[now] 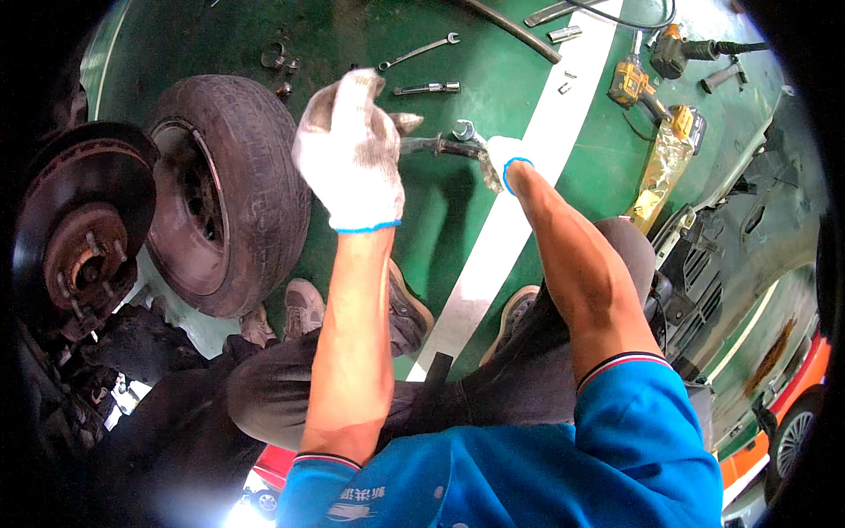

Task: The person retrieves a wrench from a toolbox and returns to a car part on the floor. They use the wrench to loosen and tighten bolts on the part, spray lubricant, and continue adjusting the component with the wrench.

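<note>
Wrench held out above the green floor: gloved right hand grips its near end, while gloved left hand is raised in a loose fist just beside it, near a leaning tyre.

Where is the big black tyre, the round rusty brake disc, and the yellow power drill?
Black rubber tyre point(255, 167): head view, on its tread.
Round rusty metal brake disc point(84, 189): head view, on its flat face.
Yellow and black power drill point(632, 84): head view, on its body.
</note>
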### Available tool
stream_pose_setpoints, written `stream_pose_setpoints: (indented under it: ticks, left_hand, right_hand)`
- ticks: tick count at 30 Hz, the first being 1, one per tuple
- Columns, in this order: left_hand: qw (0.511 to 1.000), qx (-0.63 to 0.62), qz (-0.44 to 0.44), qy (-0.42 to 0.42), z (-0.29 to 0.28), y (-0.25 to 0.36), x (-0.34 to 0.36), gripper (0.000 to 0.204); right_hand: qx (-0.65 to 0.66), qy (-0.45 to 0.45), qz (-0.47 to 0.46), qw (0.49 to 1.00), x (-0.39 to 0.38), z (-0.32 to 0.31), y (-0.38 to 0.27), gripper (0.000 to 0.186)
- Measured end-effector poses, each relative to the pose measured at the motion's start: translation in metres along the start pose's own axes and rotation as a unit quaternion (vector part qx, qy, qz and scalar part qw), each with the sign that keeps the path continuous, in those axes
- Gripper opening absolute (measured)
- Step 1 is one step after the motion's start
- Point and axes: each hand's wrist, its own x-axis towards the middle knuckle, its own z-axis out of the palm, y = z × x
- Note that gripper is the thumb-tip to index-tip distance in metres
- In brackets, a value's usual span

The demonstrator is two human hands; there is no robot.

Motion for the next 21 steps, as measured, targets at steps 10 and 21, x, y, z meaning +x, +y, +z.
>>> stream_pose_setpoints:
  ticks: [10, 21]
  left_hand:
    - [0.964, 0.132, -0.222, -0.070, -0.088, 0.031, -0.069, 0.036]
    - [0.935, 0.106, -0.334, -0.055, -0.109, -0.147, -0.046, 0.052]
  right_hand:
    - [-0.293, 0.052, -0.257, 0.919, -0.031, -0.012, -0.034, 0.031]
    - [-0.255, 0.186, -0.399, 0.861, -0.038, 0.002, -0.062, 0.031]
